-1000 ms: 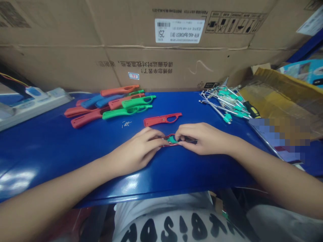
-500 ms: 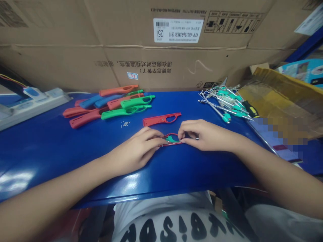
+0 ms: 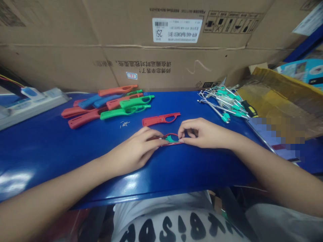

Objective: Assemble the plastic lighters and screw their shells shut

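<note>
A red lighter shell half (image 3: 172, 134) lies low over the blue table, its hollow side up, with a green trigger piece (image 3: 170, 138) seated in it. My left hand (image 3: 137, 149) is closed around the shell's handle end and covers most of it. At the other end, my right hand (image 3: 205, 134) pinches the narrow front part between thumb and index finger; the exact spot under those fingertips is hidden. Just beyond both hands rests a second red shell half (image 3: 154, 120), apart from them, with its inner side showing.
Orange, red, blue and green lighter shells (image 3: 111, 113) are heaped at back left, near small metal pins (image 3: 124, 124) and a power strip (image 3: 35, 106). Metal rods with green parts (image 3: 225, 101), a screwdriver (image 3: 249, 109) and an open carton (image 3: 280, 101) are at right. Cardboard (image 3: 83, 64) walls the back.
Both hands stay at the same shell half. The right fingers have shifted slightly at its front end, and a bit of metal seen by them before is now out of sight.
</note>
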Tool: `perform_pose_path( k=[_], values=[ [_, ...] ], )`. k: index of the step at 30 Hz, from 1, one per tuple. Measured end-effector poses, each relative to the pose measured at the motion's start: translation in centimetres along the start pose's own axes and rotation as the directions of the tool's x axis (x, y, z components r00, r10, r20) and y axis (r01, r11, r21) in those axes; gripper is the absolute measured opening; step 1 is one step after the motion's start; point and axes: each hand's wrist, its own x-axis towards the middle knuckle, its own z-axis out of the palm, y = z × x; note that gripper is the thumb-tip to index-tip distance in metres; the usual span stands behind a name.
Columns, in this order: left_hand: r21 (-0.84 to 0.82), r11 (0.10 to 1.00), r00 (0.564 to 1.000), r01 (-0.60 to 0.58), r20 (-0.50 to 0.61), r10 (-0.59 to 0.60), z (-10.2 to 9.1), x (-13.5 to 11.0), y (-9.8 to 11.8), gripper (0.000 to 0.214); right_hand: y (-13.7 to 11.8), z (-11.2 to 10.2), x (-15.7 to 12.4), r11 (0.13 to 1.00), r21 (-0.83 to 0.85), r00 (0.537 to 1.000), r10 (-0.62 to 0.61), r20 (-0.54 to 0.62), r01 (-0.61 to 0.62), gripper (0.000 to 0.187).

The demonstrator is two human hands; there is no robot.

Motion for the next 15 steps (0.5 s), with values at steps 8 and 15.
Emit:
perform_pose_path(
  k=[8, 15],
  values=[
    [-0.003, 1.000, 1.000, -0.010, 0.000, 0.010, -0.06, -0.11, 0.09, 0.039, 0.08, 0.04, -0.01, 0.998, -0.005, 0.998, -0.060, -0.003, 0.060, 0.007],
    [-0.002, 1.000, 1.000, -0.003, -0.002, 0.003, -0.04, -0.03, 0.21, 0.039, 0.67, 0.18, 0.19, 0.998, -0.051, 0.993, -0.050, -0.105, 0.044, 0.014]
  ],
)
